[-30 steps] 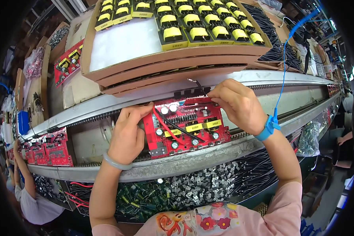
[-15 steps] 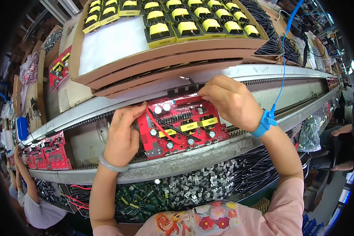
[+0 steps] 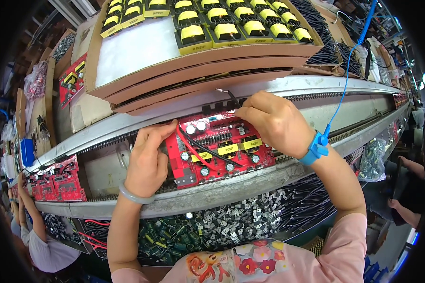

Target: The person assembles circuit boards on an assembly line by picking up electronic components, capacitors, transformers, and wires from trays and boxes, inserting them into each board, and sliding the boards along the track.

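Note:
A red circuit board (image 3: 186, 162) lies tilted in the metal track in front of me. It carries yellow-wrapped transformers (image 3: 228, 149), round capacitors, and a red wire (image 3: 193, 152) and black wire slanting across it. My left hand (image 3: 148, 158) is closed at the board's upper left corner, fingertips on its edge close to the wire ends. At the upper right edge, my right hand (image 3: 276, 123) pinches a short black wire (image 3: 233, 98), whose bare tip sticks up beyond the fingertips. The fingers hide where this wire meets the board.
Behind the track stand stacked cardboard trays (image 3: 208, 63) of yellow transformers. On the near side lie piles of green capacitors (image 3: 170, 236), small transistors (image 3: 241, 219) and black wires (image 3: 311, 198). More red boards (image 3: 56, 184) sit left along the track. A blue cord (image 3: 347, 75) runs from my right wristband.
My right hand has shifted slightly left and down with the black wire. The left hand stays at the board's corner. At the far right, another person's arms have moved.

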Demonstrator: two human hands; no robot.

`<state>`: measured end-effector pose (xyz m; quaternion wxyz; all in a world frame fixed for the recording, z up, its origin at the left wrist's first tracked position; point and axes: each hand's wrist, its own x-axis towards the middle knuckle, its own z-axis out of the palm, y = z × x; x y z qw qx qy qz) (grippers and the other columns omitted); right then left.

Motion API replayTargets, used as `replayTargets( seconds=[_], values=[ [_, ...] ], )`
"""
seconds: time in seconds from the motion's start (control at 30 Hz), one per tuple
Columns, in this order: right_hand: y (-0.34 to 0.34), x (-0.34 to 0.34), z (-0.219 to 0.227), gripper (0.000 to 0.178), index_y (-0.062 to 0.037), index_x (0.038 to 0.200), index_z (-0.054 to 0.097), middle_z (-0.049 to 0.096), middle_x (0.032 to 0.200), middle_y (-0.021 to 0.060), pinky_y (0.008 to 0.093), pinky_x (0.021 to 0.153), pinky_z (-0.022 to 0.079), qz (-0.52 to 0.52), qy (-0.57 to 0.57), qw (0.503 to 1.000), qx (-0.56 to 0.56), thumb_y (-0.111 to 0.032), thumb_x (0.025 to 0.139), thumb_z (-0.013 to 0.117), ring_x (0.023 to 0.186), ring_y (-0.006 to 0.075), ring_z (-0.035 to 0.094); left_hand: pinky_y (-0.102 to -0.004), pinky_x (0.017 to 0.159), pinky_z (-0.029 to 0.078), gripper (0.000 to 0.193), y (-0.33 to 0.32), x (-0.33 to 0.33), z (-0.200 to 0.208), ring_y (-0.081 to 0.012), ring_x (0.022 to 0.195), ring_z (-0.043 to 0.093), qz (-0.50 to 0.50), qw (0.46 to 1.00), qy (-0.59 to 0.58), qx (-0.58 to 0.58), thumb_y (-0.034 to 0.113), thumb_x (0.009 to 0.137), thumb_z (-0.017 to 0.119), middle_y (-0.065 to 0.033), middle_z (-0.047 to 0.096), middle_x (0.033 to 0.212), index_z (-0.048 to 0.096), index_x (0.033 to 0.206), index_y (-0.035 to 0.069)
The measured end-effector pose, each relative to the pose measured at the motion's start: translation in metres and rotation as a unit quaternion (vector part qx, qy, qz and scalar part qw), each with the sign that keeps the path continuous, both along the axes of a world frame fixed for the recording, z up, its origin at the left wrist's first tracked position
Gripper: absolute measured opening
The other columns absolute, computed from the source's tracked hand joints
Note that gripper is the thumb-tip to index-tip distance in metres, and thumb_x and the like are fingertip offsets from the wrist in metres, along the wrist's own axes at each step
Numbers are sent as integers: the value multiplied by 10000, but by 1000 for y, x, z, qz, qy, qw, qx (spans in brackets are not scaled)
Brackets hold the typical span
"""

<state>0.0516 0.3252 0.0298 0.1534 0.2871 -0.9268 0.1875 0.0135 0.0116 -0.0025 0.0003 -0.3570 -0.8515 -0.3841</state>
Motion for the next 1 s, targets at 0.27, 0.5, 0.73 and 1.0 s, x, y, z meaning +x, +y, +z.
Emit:
replayTargets(
  seconds=[0.27,0.5,0.73,1.0],
  values=[
    [-52,46,2,205,-37,910,673,620,964,115,453,711,549,65,62,996,-31,-184,767,684,836,293,656,-412,1181,400,680,-24,-3,-9,-319,1350,583,4,994,-112,-17,-130,757,422,-246,604,1417,506,1430,-81],
    [-84,87,-32,548,-6,1151,688,701,1084,82,360,868,429,113,89,990,2,-469,858,664,1042,214,572,-403,1203,378,834,12,-11,-22,-328,1412,523,-49,970,-222,85,-208,715,376,-293,540,1474,365,1539,-82],
    [-39,102,-30,524,-44,1081,684,687,1066,40,353,919,415,63,22,993,98,-526,879,643,1092,212,533,-388,1199,396,823,89,-9,-19,-325,1423,516,-98,966,-227,76,-241,723,393,-292,543,1478,363,1531,-91],
    [46,142,-5,395,-115,928,671,647,992,9,381,901,436,-94,41,972,209,-507,930,619,1040,229,541,-405,1144,469,756,221,-17,-40,-359,1326,609,-201,966,-145,73,-161,754,486,-291,620,1392,405,1503,-93]
  ],
)
